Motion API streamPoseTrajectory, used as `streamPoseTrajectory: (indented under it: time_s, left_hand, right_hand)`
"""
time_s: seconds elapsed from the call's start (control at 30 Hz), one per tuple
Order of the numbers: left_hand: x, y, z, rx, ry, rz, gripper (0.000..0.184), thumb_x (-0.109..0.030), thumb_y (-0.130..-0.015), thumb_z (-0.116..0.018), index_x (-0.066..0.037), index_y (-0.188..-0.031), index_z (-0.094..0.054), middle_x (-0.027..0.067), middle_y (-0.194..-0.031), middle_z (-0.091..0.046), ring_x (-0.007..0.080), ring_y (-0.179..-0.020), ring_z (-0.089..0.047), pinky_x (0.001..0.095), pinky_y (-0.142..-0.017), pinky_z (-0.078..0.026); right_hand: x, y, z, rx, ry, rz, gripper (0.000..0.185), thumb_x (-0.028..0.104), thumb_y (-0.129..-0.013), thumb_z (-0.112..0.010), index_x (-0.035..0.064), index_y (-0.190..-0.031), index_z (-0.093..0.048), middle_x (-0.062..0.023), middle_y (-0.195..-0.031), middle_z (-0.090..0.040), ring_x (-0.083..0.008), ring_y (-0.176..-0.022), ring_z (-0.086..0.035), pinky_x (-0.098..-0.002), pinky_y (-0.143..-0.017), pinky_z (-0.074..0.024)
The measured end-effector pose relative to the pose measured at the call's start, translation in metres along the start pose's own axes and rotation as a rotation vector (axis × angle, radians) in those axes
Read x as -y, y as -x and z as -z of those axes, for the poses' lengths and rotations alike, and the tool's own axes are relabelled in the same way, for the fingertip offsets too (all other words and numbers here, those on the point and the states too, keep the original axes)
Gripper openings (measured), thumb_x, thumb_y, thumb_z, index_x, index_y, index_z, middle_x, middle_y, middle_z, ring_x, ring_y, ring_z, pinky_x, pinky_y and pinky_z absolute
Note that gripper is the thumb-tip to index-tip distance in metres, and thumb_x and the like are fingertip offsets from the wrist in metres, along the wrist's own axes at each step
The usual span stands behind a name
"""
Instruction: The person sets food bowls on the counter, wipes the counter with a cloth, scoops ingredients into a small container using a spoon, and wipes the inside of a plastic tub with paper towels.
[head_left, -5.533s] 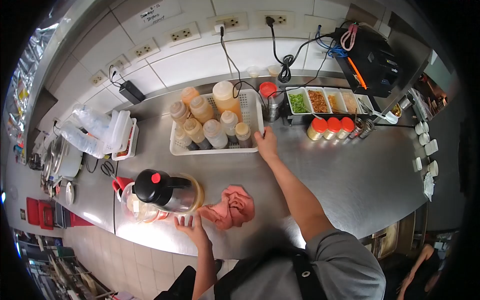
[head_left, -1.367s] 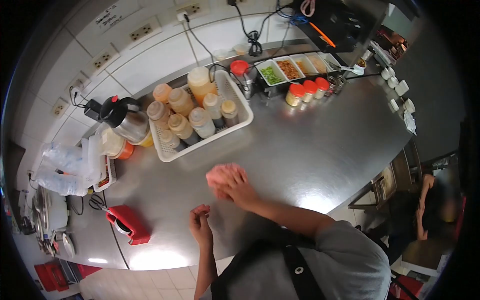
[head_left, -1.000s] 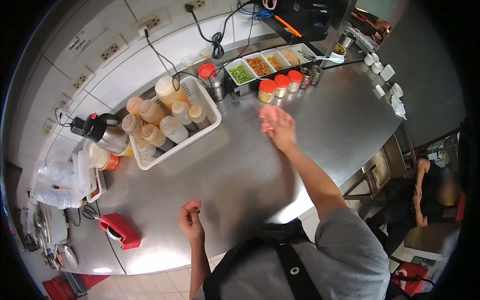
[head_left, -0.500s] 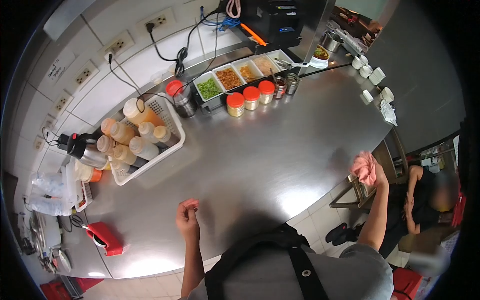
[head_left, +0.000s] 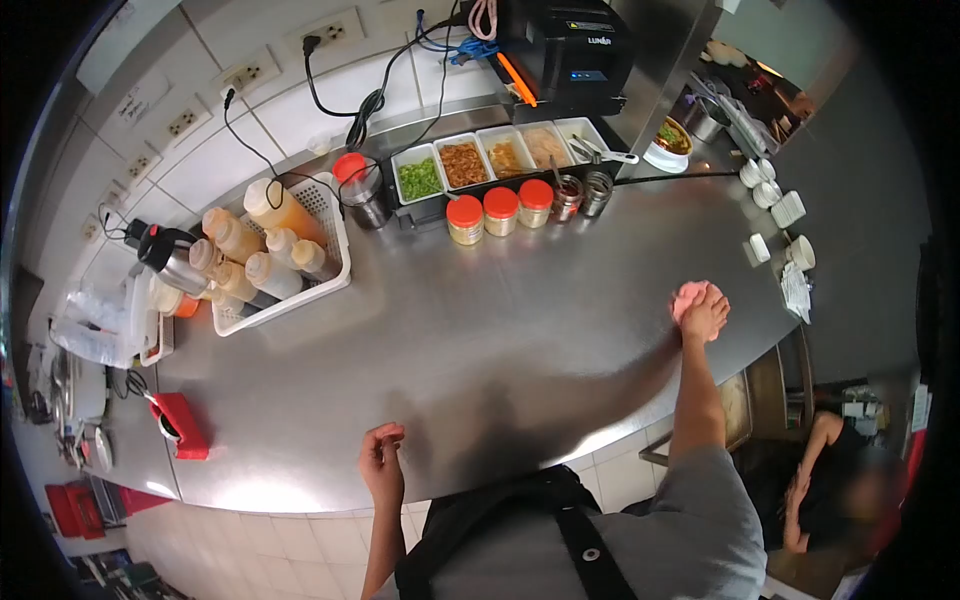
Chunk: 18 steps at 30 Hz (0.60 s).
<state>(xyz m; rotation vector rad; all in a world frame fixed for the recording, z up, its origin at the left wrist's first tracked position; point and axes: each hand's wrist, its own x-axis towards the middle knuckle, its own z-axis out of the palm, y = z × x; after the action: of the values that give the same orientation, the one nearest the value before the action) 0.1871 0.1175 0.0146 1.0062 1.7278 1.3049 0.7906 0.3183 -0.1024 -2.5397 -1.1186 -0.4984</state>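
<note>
My right hand (head_left: pixel 705 316) presses a crumpled pink cloth (head_left: pixel 690 296) onto the right part of the steel counter (head_left: pixel 480 340), fingers spread over it. Above the counter's front edge hangs my left hand (head_left: pixel 381 460), its fingers loosely curled and apart from the thumb, with nothing visible in it. Nothing on the counter touches that hand.
At the back left stands a white basket (head_left: pixel 340 262) of squeeze bottles. Behind the middle are red-lidded jars (head_left: pixel 501 212) and topping trays (head_left: pixel 463 165). Small white bowls (head_left: pixel 768 194) line the right edge. A red holder (head_left: pixel 183 425) lies left. Another person (head_left: pixel 815 480) sits at lower right.
My right hand has brought the cloth from beyond the counter's right edge inward, down onto the surface. My left hand stays over the front edge. The camera view has shifted.
</note>
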Motion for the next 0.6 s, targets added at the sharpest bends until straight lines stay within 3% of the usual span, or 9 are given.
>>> streamPoseTrajectory:
  time_s: [0.03, 0.13, 0.2, 0.23, 0.27, 0.37, 0.47, 0.53, 0.6]
  left_hand:
    - [0.001, 0.007, 0.000, -0.025, -0.006, 0.033, 0.016, -0.004, -0.098, -0.047, -0.001, -0.102, -0.062, 0.0073, -0.093, -0.068, 0.0149, -0.085, -0.065, 0.0279, -0.077, -0.051]
    - [0.002, 0.022, 0.002, -0.087, -0.027, 0.103, 0.016, -0.003, -0.098, -0.046, -0.002, -0.101, -0.062, 0.0068, -0.093, -0.068, 0.0151, -0.086, -0.066, 0.0281, -0.077, -0.052]
    - [0.004, 0.030, 0.002, -0.107, -0.027, 0.111, 0.016, -0.002, -0.097, -0.046, -0.002, -0.101, -0.062, 0.0067, -0.092, -0.068, 0.0151, -0.086, -0.066, 0.0285, -0.077, -0.052]
    - [0.004, 0.033, 0.003, -0.109, -0.032, 0.107, 0.016, -0.002, -0.098, -0.046, -0.002, -0.102, -0.062, 0.0072, -0.093, -0.068, 0.0155, -0.086, -0.065, 0.0287, -0.078, -0.051]
    - [0.004, 0.035, 0.002, -0.109, -0.038, 0.105, 0.016, -0.003, -0.098, -0.046, -0.001, -0.104, -0.061, 0.0078, -0.094, -0.068, 0.0158, -0.087, -0.065, 0.0290, -0.078, -0.051]
    - [0.004, 0.037, 0.004, -0.122, -0.056, 0.067, 0.016, -0.004, -0.098, -0.046, -0.001, -0.104, -0.061, 0.0085, -0.095, -0.068, 0.0163, -0.088, -0.065, 0.0293, -0.078, -0.052]
    - [-0.006, 0.040, 0.013, -0.123, -0.110, 0.039, 0.017, -0.003, -0.098, -0.046, 0.000, -0.103, -0.062, 0.0089, -0.093, -0.068, 0.0161, -0.087, -0.065, 0.0298, -0.077, -0.053]
    - [-0.011, 0.042, 0.027, -0.126, -0.154, 0.010, 0.017, -0.003, -0.098, -0.046, 0.001, -0.103, -0.062, 0.0092, -0.093, -0.069, 0.0160, -0.086, -0.065, 0.0299, -0.077, -0.053]
    - [-0.018, 0.044, 0.043, -0.148, -0.199, 0.001, 0.017, -0.004, -0.098, -0.047, 0.001, -0.102, -0.062, 0.0096, -0.092, -0.069, 0.0159, -0.086, -0.065, 0.0299, -0.078, -0.053]
  right_hand:
    - [0.014, -0.021, -0.016, 0.004, 0.033, -0.113, 0.049, 0.043, -0.098, -0.044, 0.0134, -0.137, -0.047, -0.0208, -0.145, -0.038, -0.0409, -0.133, -0.035, -0.0526, -0.111, -0.0253]
    - [0.111, -0.030, -0.012, 0.221, -0.277, 0.184, 0.051, 0.042, -0.097, -0.044, 0.0085, -0.136, -0.047, -0.0245, -0.144, -0.037, -0.0424, -0.133, -0.035, -0.0507, -0.112, -0.0250]
    - [0.174, 0.019, -0.028, 0.062, -0.378, 0.476, 0.054, 0.038, -0.094, -0.047, 0.0066, -0.138, -0.044, -0.0263, -0.145, -0.035, -0.0430, -0.134, -0.034, -0.0482, -0.112, -0.0262]
    - [0.206, 0.060, -0.002, 0.089, -0.358, 0.560, 0.058, 0.033, -0.091, -0.052, 0.0042, -0.140, -0.041, -0.0277, -0.146, -0.034, -0.0433, -0.134, -0.034, -0.0466, -0.112, -0.0275]
    - [0.228, 0.095, 0.021, 0.213, -0.596, 0.641, 0.060, 0.032, -0.090, -0.052, 0.0042, -0.141, -0.039, -0.0262, -0.147, -0.033, -0.0442, -0.135, -0.032, -0.0487, -0.112, -0.0273]
    - [0.267, 0.201, 0.112, 0.511, -1.088, 0.900, 0.049, 0.018, -0.077, -0.061, 0.0100, -0.124, -0.056, -0.0198, -0.140, -0.045, -0.0371, -0.131, -0.042, -0.0472, -0.102, -0.0365]
    - [0.268, 0.257, 0.145, 0.630, -1.055, 1.343, 0.039, 0.015, -0.074, -0.062, 0.0188, -0.113, -0.065, -0.0100, -0.127, -0.058, -0.0294, -0.121, -0.052, -0.0497, -0.095, -0.0403]
    - [0.294, 0.256, 0.124, 0.521, -1.057, 1.255, 0.038, 0.015, -0.076, -0.062, 0.0175, -0.114, -0.064, -0.0082, -0.127, -0.059, -0.0305, -0.119, -0.053, -0.0481, -0.095, -0.0413]
    - [0.338, 0.245, 0.097, 0.681, -1.145, 1.013, 0.038, 0.014, -0.078, -0.061, 0.0156, -0.116, -0.063, -0.0079, -0.127, -0.058, -0.0314, -0.118, -0.052, -0.0454, -0.096, -0.0418]
